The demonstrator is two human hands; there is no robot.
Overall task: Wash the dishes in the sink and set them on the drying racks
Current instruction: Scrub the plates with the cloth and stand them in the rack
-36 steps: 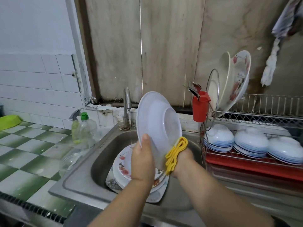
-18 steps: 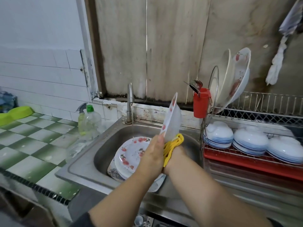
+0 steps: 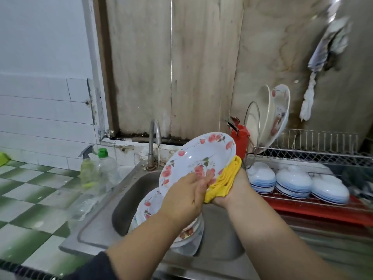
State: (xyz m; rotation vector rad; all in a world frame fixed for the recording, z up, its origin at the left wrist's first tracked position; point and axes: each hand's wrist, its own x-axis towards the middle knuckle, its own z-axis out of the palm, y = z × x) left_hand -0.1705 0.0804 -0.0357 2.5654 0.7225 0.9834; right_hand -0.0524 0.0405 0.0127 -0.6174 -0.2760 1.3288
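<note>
Centre frame, above the sink [image 3: 129, 190]: left hand [image 3: 184, 196] grips the lower rim of a floral plate [image 3: 196, 160], fingers curled on its face. Right hand [image 3: 232, 188] holds a yellow cloth [image 3: 224, 180] against the plate's right edge. More floral plates [image 3: 149, 207] stacked in the sink below. Drying rack [image 3: 314, 154] with bowls [image 3: 292, 181] at right.

Tap [image 3: 155, 136] behind; rack [image 3: 314, 156] rightward
</note>
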